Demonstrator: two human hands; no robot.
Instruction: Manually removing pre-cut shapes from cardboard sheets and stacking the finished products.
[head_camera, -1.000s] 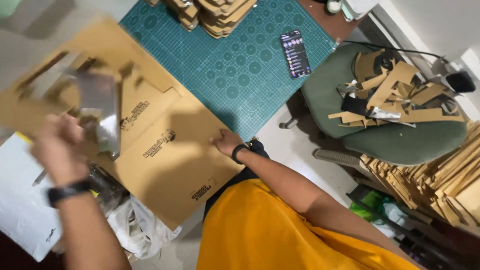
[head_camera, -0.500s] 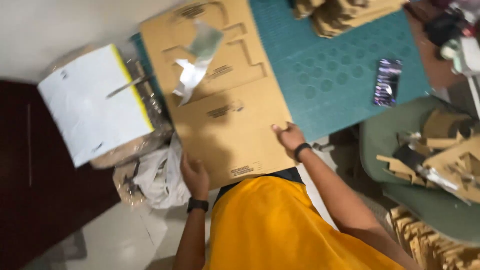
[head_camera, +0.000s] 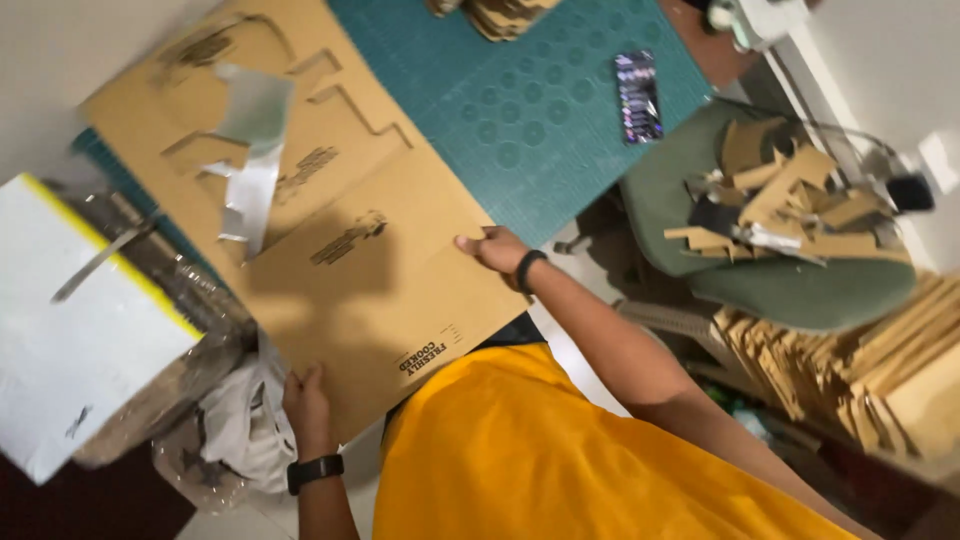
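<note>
A large brown cardboard sheet (head_camera: 360, 270) with cut-out slots and dark print lies partly over a green cutting mat (head_camera: 530, 120). My left hand (head_camera: 305, 400), with a black watch on the wrist, grips the sheet's near corner from below. My right hand (head_camera: 492, 248), with a black wristband, holds the sheet's right edge, fingers curled on it. A crumpled silvery plastic strip (head_camera: 250, 160) rests loose on the far part of the sheet, away from both hands.
A dark phone (head_camera: 638, 95) lies on the mat. A green chair (head_camera: 800, 290) at the right carries cardboard scraps, with stacked cardboard (head_camera: 890, 380) beside it. A white block with a yellow edge (head_camera: 70, 340) and a plastic bag (head_camera: 235, 430) sit at the left.
My left hand let go of the silvery strip, which now lies on the sheet, and came down to the sheet's near corner. My right hand stayed on the edge.
</note>
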